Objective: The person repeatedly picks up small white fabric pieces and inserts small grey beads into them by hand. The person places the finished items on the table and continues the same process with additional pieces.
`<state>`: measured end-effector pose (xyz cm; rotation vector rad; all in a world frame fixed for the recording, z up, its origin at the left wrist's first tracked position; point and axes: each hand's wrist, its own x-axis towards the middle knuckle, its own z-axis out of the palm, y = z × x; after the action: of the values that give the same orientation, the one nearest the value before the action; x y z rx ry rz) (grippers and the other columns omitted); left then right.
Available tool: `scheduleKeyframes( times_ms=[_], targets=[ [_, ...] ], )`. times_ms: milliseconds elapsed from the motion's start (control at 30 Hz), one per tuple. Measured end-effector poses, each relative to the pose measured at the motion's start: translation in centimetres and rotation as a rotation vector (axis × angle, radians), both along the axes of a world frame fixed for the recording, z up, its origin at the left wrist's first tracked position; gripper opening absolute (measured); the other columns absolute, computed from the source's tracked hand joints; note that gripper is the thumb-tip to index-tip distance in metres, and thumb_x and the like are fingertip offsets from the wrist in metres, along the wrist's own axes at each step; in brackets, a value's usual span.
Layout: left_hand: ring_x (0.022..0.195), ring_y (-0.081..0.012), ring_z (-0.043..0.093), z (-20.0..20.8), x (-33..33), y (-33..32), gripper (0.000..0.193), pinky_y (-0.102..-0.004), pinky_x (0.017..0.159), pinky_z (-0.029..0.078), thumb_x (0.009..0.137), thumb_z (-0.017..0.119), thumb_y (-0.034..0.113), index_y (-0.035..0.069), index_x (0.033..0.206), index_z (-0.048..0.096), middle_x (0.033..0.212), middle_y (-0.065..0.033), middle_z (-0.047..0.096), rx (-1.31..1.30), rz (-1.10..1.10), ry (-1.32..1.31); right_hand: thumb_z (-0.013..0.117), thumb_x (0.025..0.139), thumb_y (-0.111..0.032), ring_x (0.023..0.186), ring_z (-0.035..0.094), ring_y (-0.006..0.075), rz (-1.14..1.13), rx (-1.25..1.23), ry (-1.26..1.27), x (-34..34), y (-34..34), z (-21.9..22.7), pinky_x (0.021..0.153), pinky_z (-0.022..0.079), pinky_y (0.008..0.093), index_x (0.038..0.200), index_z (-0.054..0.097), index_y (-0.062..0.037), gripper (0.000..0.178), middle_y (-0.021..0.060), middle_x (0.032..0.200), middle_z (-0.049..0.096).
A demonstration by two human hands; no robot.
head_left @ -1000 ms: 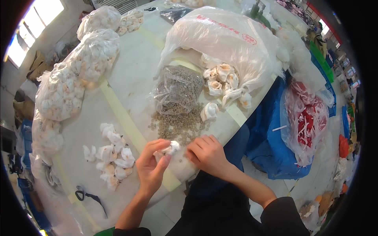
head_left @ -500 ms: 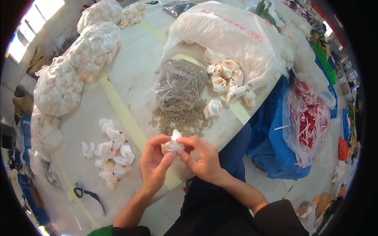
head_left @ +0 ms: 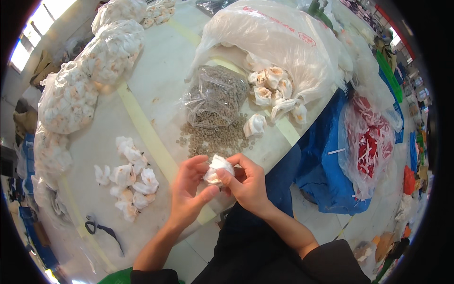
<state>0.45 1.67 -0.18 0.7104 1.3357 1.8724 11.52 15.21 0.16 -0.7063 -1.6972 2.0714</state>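
Note:
A white artificial flower (head_left: 219, 168) with crumpled petals is pinched in my right hand (head_left: 249, 185), between thumb and fingers, over the table's near edge. Just left of it my left hand (head_left: 188, 190) has its thumb and fingers spread; the fingertips are close to the flower's left side, and contact is hard to tell. Beyond both hands lie many small grey-brown rings (head_left: 204, 143), spilling from a clear plastic bag (head_left: 215, 92). A single white flower (head_left: 255, 125) rests right of the rings. On the left is a loose pile of similar flowers (head_left: 125, 174).
A large translucent bag (head_left: 279, 35) lies open at the far right, with several flowers (head_left: 270, 85) at its mouth. Full bags of flowers (head_left: 68, 99) line the left side. Black-handled scissors (head_left: 105, 230) lie near left. A blue sack (head_left: 324, 175) stands beside the table's right edge.
My left hand has let go of the flower and its fingers have spread. The flower has turned and moved slightly right in my right hand, showing more of its petals.

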Motion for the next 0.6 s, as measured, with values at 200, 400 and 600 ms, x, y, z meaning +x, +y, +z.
scheduleKeyframes(
  times_ms=[200, 400, 600],
  targets=[
    [0.107, -0.0155, 0.063, -0.01, 0.53, -0.07, 0.059, -0.0322, 0.096, 0.051, 0.094, 0.069, -0.002, 0.000, 0.147, 0.043, 0.112, -0.0079, 0.065, -0.071, 0.008, -0.045, 0.073, 0.102, -0.024, 0.058, 0.058, 0.0034, 0.038, -0.141, -0.001, 0.13, -0.16, 0.15, 0.049, 0.043, 0.0216, 0.102, 0.062, -0.0015, 0.025, 0.0011, 0.074, 0.066],
    [0.106, -0.0149, 0.064, -0.01, 0.27, 0.15, 0.053, -0.0315, 0.095, 0.052, 0.096, 0.067, -0.002, -0.001, 0.144, 0.045, 0.112, -0.0077, 0.065, -0.124, -0.064, -0.079, 0.071, 0.103, -0.027, 0.056, 0.053, 0.0017, 0.044, -0.129, 0.015, 0.18, 0.20, 0.16, 0.048, 0.039, 0.0206, 0.101, 0.062, -0.0036, 0.025, -0.0006, 0.073, 0.066],
    [0.106, -0.0148, 0.064, 0.07, 0.40, 0.03, 0.050, -0.0308, 0.094, 0.053, 0.096, 0.067, -0.001, -0.001, 0.142, 0.048, 0.110, -0.0076, 0.066, -0.123, -0.057, -0.077, 0.070, 0.104, -0.027, 0.056, 0.052, 0.0013, 0.046, -0.133, 0.017, 0.33, 0.19, 0.12, 0.047, 0.038, 0.0211, 0.101, 0.063, -0.0043, 0.024, -0.0017, 0.073, 0.065]
  ],
)
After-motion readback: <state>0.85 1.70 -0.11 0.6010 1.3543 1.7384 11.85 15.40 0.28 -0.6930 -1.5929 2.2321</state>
